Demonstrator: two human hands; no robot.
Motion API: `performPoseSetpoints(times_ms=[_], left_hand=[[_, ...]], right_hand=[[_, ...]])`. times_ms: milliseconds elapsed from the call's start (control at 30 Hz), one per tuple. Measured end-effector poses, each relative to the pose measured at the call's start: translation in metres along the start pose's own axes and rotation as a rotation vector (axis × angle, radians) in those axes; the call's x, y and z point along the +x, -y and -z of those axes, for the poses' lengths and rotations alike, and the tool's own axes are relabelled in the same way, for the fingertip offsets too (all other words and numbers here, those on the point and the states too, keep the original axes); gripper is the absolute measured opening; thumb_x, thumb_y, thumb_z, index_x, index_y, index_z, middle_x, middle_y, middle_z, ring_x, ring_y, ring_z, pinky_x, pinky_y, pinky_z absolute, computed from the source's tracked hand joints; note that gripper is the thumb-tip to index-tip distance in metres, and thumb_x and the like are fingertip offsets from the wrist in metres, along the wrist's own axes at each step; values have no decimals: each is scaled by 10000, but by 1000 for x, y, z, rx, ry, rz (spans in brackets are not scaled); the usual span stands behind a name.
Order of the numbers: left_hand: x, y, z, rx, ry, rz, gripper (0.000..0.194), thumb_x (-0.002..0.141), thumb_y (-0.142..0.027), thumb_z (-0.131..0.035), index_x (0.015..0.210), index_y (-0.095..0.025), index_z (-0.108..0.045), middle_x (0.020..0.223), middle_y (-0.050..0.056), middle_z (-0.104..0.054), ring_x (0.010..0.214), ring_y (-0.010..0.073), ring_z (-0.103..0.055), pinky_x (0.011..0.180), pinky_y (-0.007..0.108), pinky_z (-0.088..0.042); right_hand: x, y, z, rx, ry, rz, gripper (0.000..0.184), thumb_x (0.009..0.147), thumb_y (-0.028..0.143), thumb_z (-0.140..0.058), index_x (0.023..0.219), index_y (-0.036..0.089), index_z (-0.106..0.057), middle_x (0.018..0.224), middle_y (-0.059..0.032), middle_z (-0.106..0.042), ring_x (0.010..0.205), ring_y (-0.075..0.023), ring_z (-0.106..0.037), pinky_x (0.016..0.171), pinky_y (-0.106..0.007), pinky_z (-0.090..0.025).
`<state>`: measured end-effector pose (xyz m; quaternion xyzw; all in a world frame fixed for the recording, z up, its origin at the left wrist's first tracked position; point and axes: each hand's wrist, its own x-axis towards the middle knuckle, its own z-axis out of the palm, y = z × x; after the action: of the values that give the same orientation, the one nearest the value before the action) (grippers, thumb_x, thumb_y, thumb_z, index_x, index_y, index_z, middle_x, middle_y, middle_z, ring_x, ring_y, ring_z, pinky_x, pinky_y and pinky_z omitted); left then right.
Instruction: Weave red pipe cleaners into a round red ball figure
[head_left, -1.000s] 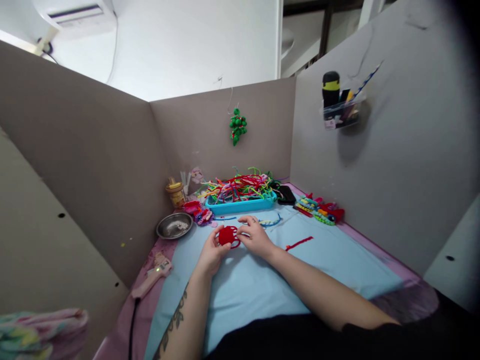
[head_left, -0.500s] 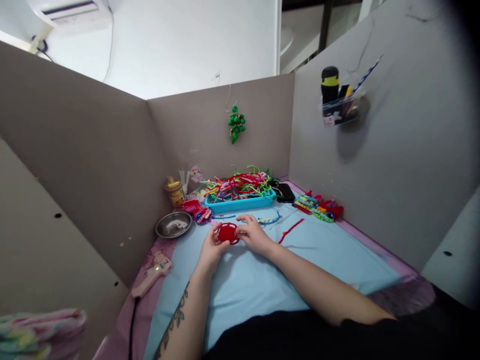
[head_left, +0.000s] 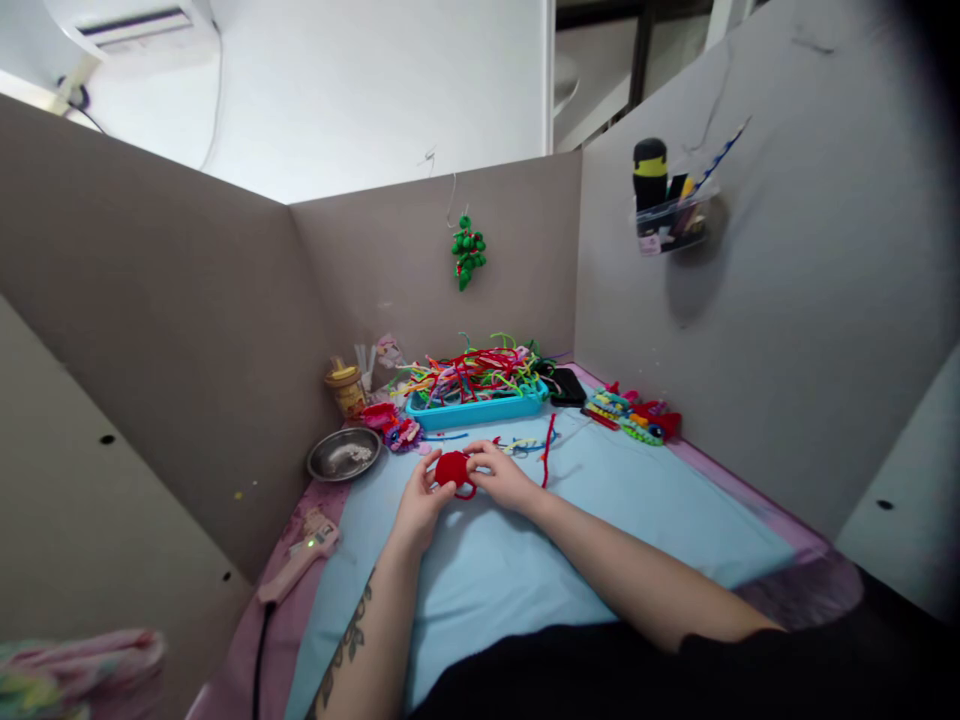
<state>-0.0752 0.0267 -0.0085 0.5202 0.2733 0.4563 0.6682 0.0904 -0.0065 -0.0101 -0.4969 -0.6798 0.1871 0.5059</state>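
Observation:
A round, flat red pipe-cleaner piece (head_left: 453, 468) is held up between my two hands above the blue cloth. My left hand (head_left: 421, 500) grips its left edge between thumb and fingers. At the right edge, my right hand (head_left: 501, 474) pinches it; the fingertips partly cover that side. A red loop sticks out below the disc. A length of red pipe cleaner (head_left: 547, 455) stands up just beyond my right hand; whether it joins the disc is hidden by the hand. Blue and pale-yellow pipe-cleaner pieces (head_left: 523, 445) lie behind the right hand.
At the back stands a blue tray (head_left: 474, 411) heaped with coloured pipe cleaners. A metal bowl (head_left: 344, 455) and a pink glue gun (head_left: 304, 560) with a lit light lie left. Colourful pipe-cleaner figures (head_left: 637, 414) and a black phone-like object (head_left: 566, 387) are at right. Partitions enclose the table.
The red disc has turned in my hands, so fewer loops show around its edge. The red pipe-cleaner length has swung left and more upright. The camera view has shifted slightly.

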Motion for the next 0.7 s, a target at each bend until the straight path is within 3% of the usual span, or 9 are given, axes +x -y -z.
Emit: performPoseSetpoints(times_ms=[400, 700], left_hand=[[-4, -4, -1, -67, 54, 21, 759, 566, -207, -808, 1237, -174, -457, 998, 109, -675, 862, 206, -647, 799, 312, -459], [0, 6, -2, 29, -3, -43, 757, 548, -245, -811, 1218, -160, -469, 976, 114, -671, 826, 208, -645, 743, 307, -472]], right_hand=[[4, -3, 5, 112, 1, -121, 99, 683, 106, -596, 634, 171, -651, 1067, -71, -566, 980, -188, -575, 881, -331, -429], [3, -3, 4, 80, 11, -148, 105, 634, 90, -637, 604, 182, -678, 1054, -62, -588, 985, -202, -582, 956, -362, -382]])
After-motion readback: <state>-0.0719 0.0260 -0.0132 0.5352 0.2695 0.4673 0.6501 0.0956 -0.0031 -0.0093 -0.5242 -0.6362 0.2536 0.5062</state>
